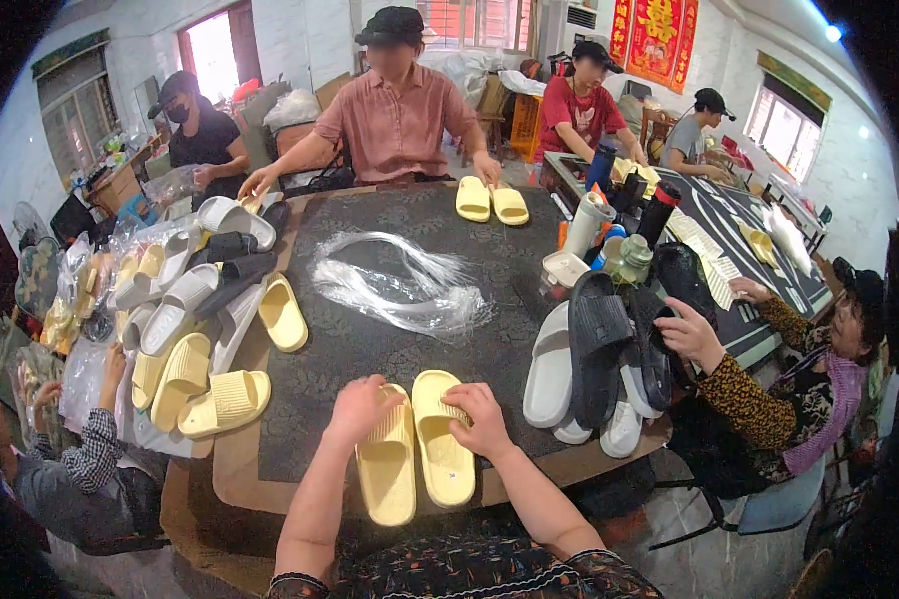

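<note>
A pair of yellow slide slippers lies side by side at the table's near edge, open heels toward me. My left hand (363,411) is closed over the strap of the left yellow slipper (387,484), its fingertips partly hidden. On the right yellow slipper (444,469), my right hand (479,419) grips the strap from its outer side, with fingers on the ribbed top. Beyond my hands, a loose bundle of clear plastic strands (400,285) rests on the dark patterned tabletop (315,399).
Grey, black and yellow slippers (185,299) are heaped on the left. Grey and black slippers (597,329) stand at right beside several bottles (609,225). Across the table, a co-worker (405,115) touches another yellow pair (491,202). A person at right (809,379) reaches toward the black slippers.
</note>
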Demonstrator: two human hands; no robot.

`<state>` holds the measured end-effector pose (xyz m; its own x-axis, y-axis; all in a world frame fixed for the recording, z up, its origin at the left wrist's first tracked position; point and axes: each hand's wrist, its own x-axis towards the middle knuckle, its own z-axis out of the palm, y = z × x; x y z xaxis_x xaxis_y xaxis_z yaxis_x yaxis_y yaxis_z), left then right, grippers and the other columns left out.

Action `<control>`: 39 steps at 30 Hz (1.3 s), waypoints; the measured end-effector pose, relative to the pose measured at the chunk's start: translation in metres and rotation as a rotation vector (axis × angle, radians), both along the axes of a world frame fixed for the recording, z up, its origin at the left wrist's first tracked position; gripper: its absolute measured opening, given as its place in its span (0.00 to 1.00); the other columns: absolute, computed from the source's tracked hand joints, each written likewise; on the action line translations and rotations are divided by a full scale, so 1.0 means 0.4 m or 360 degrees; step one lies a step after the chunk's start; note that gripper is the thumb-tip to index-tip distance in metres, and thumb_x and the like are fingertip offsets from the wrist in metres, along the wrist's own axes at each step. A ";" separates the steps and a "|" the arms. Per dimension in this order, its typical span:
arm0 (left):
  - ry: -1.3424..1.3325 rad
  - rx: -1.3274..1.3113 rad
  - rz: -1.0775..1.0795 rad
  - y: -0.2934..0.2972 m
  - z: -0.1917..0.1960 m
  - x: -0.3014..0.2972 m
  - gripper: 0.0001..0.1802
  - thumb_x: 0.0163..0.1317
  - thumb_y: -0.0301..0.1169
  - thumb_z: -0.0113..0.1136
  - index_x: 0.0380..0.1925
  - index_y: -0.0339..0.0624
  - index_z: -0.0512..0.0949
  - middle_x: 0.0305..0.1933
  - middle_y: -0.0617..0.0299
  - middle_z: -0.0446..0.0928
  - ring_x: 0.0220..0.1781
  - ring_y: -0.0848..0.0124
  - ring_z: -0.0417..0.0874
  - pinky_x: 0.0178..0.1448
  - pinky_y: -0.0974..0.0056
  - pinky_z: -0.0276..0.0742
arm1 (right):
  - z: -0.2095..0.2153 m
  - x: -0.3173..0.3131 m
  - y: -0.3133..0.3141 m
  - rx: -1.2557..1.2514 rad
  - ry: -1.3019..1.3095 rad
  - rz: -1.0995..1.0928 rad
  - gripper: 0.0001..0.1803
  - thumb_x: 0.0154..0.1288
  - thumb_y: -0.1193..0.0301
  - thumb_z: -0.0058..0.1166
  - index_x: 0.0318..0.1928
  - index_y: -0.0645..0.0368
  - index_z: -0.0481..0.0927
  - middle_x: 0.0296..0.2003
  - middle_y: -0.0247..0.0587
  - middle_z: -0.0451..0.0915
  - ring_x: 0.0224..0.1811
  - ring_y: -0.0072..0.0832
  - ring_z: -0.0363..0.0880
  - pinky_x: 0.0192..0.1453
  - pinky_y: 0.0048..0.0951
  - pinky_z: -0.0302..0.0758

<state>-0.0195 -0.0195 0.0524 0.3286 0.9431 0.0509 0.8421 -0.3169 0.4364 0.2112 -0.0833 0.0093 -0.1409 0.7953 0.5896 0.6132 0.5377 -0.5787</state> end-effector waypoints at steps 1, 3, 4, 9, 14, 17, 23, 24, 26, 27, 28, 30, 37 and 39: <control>0.0061 -0.0176 -0.0001 0.002 0.008 0.017 0.25 0.59 0.50 0.58 0.45 0.39 0.75 0.44 0.47 0.78 0.46 0.50 0.79 0.50 0.51 0.75 | -0.004 0.003 0.000 0.0004 0.0003 0.0003 0.21 0.42 0.75 0.59 0.42 0.55 0.78 0.44 0.40 0.76 0.49 0.40 0.72 0.55 0.39 0.71; 0.0062 -0.0207 0.0030 -0.002 -0.001 0.047 0.20 0.59 0.46 0.59 0.42 0.43 0.78 0.37 0.48 0.82 0.40 0.51 0.83 0.45 0.49 0.76 | -0.003 0.001 0.002 0.0026 0.0038 -0.0007 0.20 0.41 0.75 0.59 0.41 0.56 0.78 0.43 0.40 0.77 0.48 0.40 0.72 0.54 0.38 0.72; 0.0061 -0.0203 0.0027 -0.003 -0.009 0.052 0.20 0.59 0.46 0.59 0.42 0.43 0.78 0.37 0.48 0.82 0.40 0.51 0.83 0.45 0.49 0.76 | -0.002 0.001 0.003 0.0030 0.0037 -0.0010 0.20 0.41 0.75 0.59 0.41 0.56 0.78 0.43 0.40 0.77 0.48 0.40 0.72 0.54 0.38 0.72; -0.0311 -0.0145 -0.0159 -0.001 -0.055 0.052 0.13 0.58 0.38 0.58 0.39 0.44 0.81 0.38 0.50 0.81 0.42 0.54 0.82 0.47 0.53 0.76 | 0.003 -0.003 0.001 0.0039 0.0086 -0.0035 0.19 0.41 0.76 0.56 0.40 0.57 0.79 0.42 0.41 0.78 0.47 0.39 0.74 0.53 0.38 0.71; -0.0354 -0.0172 -0.0145 0.006 -0.048 0.051 0.14 0.57 0.37 0.57 0.40 0.45 0.81 0.40 0.51 0.80 0.45 0.54 0.80 0.50 0.54 0.75 | -0.037 0.007 0.005 0.0156 0.0102 -0.0048 0.20 0.40 0.77 0.57 0.40 0.56 0.80 0.41 0.40 0.79 0.47 0.39 0.75 0.55 0.39 0.71; -0.0187 -0.0295 -0.0335 0.044 -0.108 0.035 0.15 0.52 0.35 0.58 0.40 0.44 0.81 0.39 0.49 0.80 0.46 0.52 0.79 0.51 0.53 0.75 | -0.050 -0.005 0.013 0.0107 0.0111 -0.0057 0.20 0.39 0.77 0.58 0.39 0.55 0.80 0.40 0.40 0.79 0.47 0.40 0.75 0.55 0.39 0.72; -0.0201 -0.0146 -0.0115 0.045 -0.062 0.071 0.14 0.50 0.34 0.61 0.38 0.43 0.81 0.39 0.53 0.81 0.44 0.55 0.81 0.49 0.56 0.77 | -0.008 -0.004 0.000 0.0203 0.0130 -0.0113 0.17 0.40 0.78 0.56 0.37 0.57 0.79 0.37 0.40 0.77 0.44 0.40 0.75 0.50 0.38 0.73; -0.0165 -0.0152 -0.0121 0.064 -0.070 0.075 0.13 0.51 0.34 0.61 0.37 0.43 0.82 0.39 0.53 0.81 0.43 0.55 0.82 0.49 0.56 0.77 | -0.010 0.002 0.024 0.0249 0.0135 -0.0180 0.16 0.40 0.78 0.56 0.36 0.57 0.79 0.36 0.40 0.77 0.43 0.40 0.75 0.50 0.38 0.73; -0.0254 -0.0086 -0.0015 0.064 -0.094 0.073 0.12 0.52 0.36 0.62 0.34 0.43 0.83 0.35 0.54 0.82 0.40 0.57 0.83 0.47 0.57 0.78 | -0.022 0.002 0.028 0.0307 0.0134 -0.0239 0.16 0.40 0.78 0.55 0.36 0.57 0.79 0.36 0.41 0.77 0.43 0.40 0.75 0.50 0.39 0.73; -0.0419 -0.0133 0.0024 0.024 -0.117 0.057 0.11 0.53 0.37 0.62 0.35 0.45 0.84 0.36 0.53 0.81 0.41 0.56 0.82 0.47 0.56 0.77 | -0.039 -0.008 -0.007 0.0260 0.0114 -0.0234 0.16 0.40 0.78 0.55 0.35 0.56 0.78 0.35 0.41 0.77 0.42 0.40 0.75 0.50 0.39 0.73; -0.0582 -0.0183 0.0065 0.004 -0.135 0.048 0.11 0.54 0.38 0.61 0.35 0.48 0.84 0.36 0.52 0.81 0.42 0.55 0.82 0.47 0.55 0.77 | -0.053 -0.012 -0.024 0.0208 0.0094 -0.0228 0.15 0.40 0.78 0.54 0.34 0.56 0.78 0.35 0.41 0.76 0.42 0.40 0.75 0.49 0.40 0.73; -0.0816 -0.0028 0.0072 0.032 -0.141 0.052 0.11 0.56 0.38 0.62 0.35 0.44 0.83 0.31 0.56 0.82 0.35 0.62 0.83 0.42 0.60 0.77 | -0.049 -0.001 0.010 0.0171 0.0155 -0.0196 0.14 0.39 0.78 0.54 0.33 0.56 0.77 0.34 0.40 0.76 0.42 0.41 0.74 0.48 0.40 0.72; -0.1850 -0.0489 0.0343 0.053 -0.121 0.035 0.09 0.62 0.31 0.60 0.35 0.36 0.82 0.25 0.69 0.76 0.27 0.81 0.73 0.33 0.74 0.70 | -0.002 -0.012 -0.001 0.0126 0.0100 -0.0014 0.13 0.40 0.77 0.54 0.32 0.57 0.77 0.34 0.40 0.75 0.40 0.40 0.74 0.45 0.38 0.73; -0.1971 -0.0537 0.0343 0.055 -0.122 0.031 0.09 0.62 0.30 0.60 0.36 0.36 0.82 0.26 0.68 0.77 0.28 0.81 0.74 0.33 0.75 0.70 | 0.010 -0.016 0.001 0.0165 0.0123 0.0057 0.11 0.43 0.74 0.56 0.32 0.59 0.78 0.33 0.41 0.75 0.38 0.40 0.74 0.44 0.37 0.73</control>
